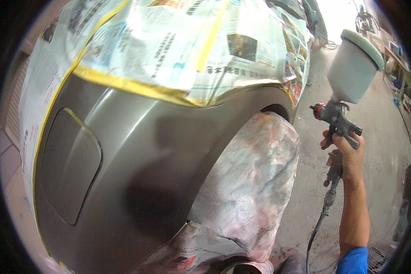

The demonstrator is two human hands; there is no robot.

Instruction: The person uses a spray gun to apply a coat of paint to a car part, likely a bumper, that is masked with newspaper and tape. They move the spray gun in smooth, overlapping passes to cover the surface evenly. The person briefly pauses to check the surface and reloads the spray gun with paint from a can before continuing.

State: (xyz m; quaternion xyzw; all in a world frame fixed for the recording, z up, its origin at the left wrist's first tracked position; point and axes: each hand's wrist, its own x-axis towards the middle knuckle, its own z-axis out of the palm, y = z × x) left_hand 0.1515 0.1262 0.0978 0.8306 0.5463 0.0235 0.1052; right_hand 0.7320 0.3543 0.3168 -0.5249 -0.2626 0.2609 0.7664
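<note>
My right hand (353, 153) is wrapped round the grip of a spray gun (337, 119), held up at the right of the view. On top of the gun sits a whitish paint cup (354, 68) with a lid, tilted. From the bottom of the grip a dark air hose (316, 233) runs down. To the left of the gun, and apart from it, is a dark grey car body panel (137, 150) with a fuel flap (71, 166) and a wheel arch. Its nozzle points toward the panel side. My left hand is out of sight.
Newspaper (164, 50) edged with yellow tape (123, 84) covers the car above the panel. A paint-stained cover sheet (249, 182) hangs over the wheel. Grey concrete floor (301, 182) lies to the right, with a cluttered bench (399, 61) and a floor grate (380, 258).
</note>
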